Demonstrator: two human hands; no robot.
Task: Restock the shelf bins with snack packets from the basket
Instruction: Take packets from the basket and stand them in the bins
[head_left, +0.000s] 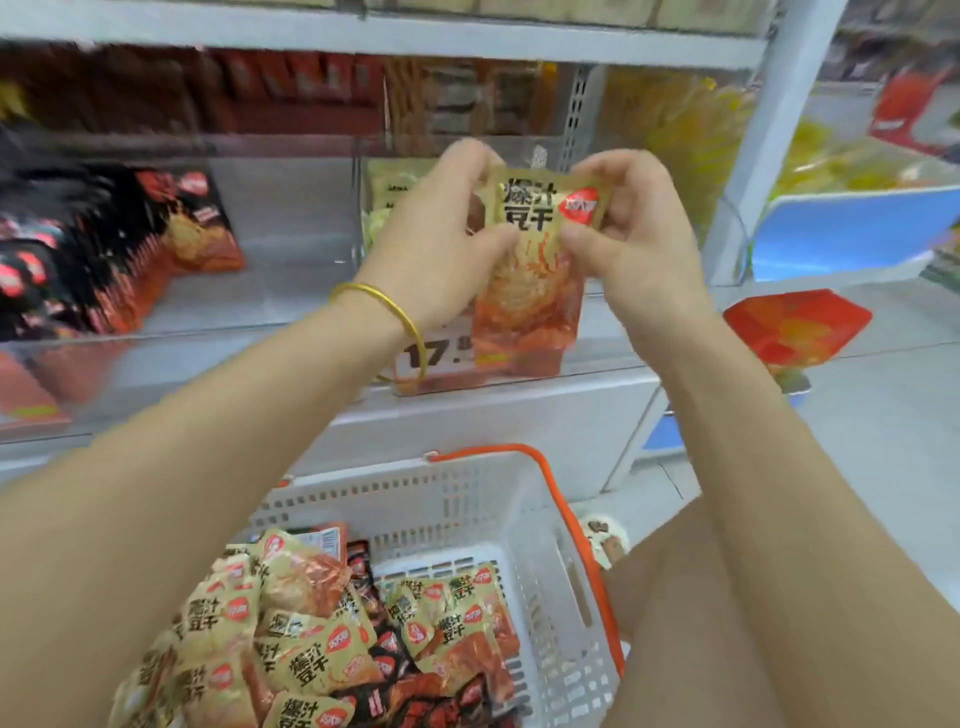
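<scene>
left hand (441, 228), right hand (631, 234) pinch packet (530, 260) | print "爆汁豆干" | tag (439, 353) "17."

Held packet (530, 249) between left hand (436, 234) and right hand (628, 239), in front of clear shelf bin (519, 379). Basket (519, 519) below hands, before shelf; loose packets (291, 649) piled in its left part. Bin of upright packets (104, 270) at left.

Bright, even light from overhead fills the scene, with almost no hard shadows. Motion blur smears the black packets (78, 249) at left and the yellow goods (691, 130) at upper right. The shelf rail (363, 39) bows from wide-angle distortion. The held snack packet (530, 260) stays fairly sharp.
</scene>
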